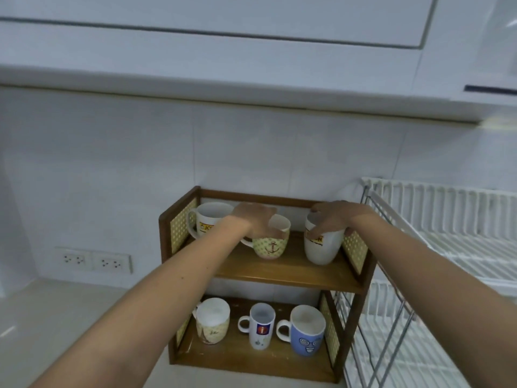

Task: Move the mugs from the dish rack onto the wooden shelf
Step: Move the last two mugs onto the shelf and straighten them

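On the top board of the brown two-tier wooden shelf (288,271), the left hand (256,219) grips the rim of a yellow-green anchor-print mug (270,243). The right hand (333,218) grips a tall white mug (321,246) whose yellow label is too hidden to read. The white wire dish rack (447,219) stands just beside the shelf.

- The wooden shelf (282,271) stands on the pale counter (56,317), its right side against the white dish rack (447,247).
- Upper board: a white logo mug (208,224) at left, an anchor mug (270,243) in the middle, a second white logo mug (321,246) at right.
- Lower board: a patterned mug (213,322), a slim white mug (260,327), a blue face mug (306,333).
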Demonstrator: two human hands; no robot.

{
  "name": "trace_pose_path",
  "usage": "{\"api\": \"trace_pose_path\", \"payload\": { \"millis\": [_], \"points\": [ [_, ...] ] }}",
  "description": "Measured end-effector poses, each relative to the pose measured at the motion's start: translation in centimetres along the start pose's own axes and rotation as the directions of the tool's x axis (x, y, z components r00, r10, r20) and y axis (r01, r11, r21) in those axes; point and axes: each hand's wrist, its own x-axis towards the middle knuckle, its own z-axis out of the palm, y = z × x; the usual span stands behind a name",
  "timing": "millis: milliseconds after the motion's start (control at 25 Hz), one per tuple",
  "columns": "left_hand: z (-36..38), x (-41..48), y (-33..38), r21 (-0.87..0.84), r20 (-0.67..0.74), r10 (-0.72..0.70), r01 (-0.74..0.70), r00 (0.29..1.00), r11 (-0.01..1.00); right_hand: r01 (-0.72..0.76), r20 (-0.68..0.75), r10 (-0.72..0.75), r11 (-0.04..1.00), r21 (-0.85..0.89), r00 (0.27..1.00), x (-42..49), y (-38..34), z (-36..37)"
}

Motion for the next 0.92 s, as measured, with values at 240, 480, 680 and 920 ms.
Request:
{"api": "trace_pose_path", "payload": {
  "millis": [240,480,680,920],
  "points": [
    [0.8,0.9,-0.7,-0.045,-0.015,0.001,-0.002,1.0,0.999,0.086,0.052,-0.088,0.995,0.041,0.995,-0.2,0.7,-0.7],
    [1.0,1.0,-0.9,-0.083,-0.021,0.012,-0.014,1.0,0.996,0.123,0.059,-0.131,0.984,0.127,0.99,1.0,1.3,-0.4],
    [1.0,0.9,-0.8,-0.082,-0.021,0.01,-0.012,1.0,0.997,0.077,0.015,-0.077,0.997,-0.013,0.997,1.4,1.6,-0.8],
    [1.6,1.3,-1.0,-0.128,0.001,0.003,-0.003,1.0,0.992,0.105,-0.1,-0.096,0.991,0.086,0.99,1.6,1.2,0.0]
  ]
}}
